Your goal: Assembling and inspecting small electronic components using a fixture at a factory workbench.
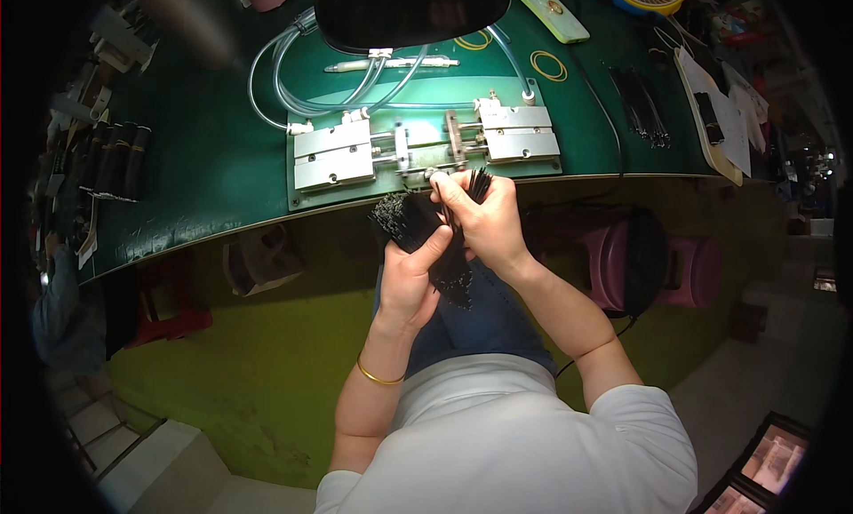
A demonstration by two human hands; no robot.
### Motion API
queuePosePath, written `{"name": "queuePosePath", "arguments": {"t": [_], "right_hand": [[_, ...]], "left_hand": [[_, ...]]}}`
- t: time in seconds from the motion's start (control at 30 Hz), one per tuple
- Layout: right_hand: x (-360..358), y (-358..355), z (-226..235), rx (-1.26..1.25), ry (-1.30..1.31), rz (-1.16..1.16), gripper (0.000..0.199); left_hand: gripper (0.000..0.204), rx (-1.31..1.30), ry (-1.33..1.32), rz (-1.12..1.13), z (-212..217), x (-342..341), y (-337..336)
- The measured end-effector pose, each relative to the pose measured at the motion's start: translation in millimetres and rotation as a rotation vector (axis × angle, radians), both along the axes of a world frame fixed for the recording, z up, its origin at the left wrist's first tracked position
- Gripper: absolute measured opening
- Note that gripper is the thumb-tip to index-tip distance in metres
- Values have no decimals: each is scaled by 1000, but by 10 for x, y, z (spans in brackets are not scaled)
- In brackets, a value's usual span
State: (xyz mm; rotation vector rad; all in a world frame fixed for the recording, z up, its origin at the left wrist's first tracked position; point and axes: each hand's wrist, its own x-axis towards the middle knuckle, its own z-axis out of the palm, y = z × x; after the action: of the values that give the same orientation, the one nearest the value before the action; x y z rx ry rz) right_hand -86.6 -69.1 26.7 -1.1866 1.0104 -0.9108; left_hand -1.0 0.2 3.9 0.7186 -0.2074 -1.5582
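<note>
My left hand [410,281] is closed around a thick bundle of thin black wires [402,221], whose cut ends fan out toward the table edge. More of the bundle hangs below the fingers over my lap. My right hand [494,225] is closed on a few black wires [479,184], with thumb and forefinger pinched at the front of a metal clamping fixture. That fixture has a silver block on the left [333,154], another on the right [519,132], and rods with small jaws [430,150] between them. The exact wire tips at the jaws are hard to make out.
Clear air hoses [284,79] curl behind the fixture, near a pen [391,63]. A dark rounded object [413,16] overhangs the back. Black wire bundles lie left [117,161] and right [640,105]. A phone [551,12] and rubber bands [548,66] lie behind. Pink stools [613,261] stand right.
</note>
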Motion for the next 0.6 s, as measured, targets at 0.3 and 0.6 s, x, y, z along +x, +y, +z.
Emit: {"name": "queuePosePath", "arguments": {"t": [0.3,0.6], "right_hand": [[10,75,65,-38,-37,33,22],[23,30,22,-10,26,34,21]], "left_hand": [[19,13,-11,18,-16,32,36],[21,14,0,25,-32,14,20]]}}
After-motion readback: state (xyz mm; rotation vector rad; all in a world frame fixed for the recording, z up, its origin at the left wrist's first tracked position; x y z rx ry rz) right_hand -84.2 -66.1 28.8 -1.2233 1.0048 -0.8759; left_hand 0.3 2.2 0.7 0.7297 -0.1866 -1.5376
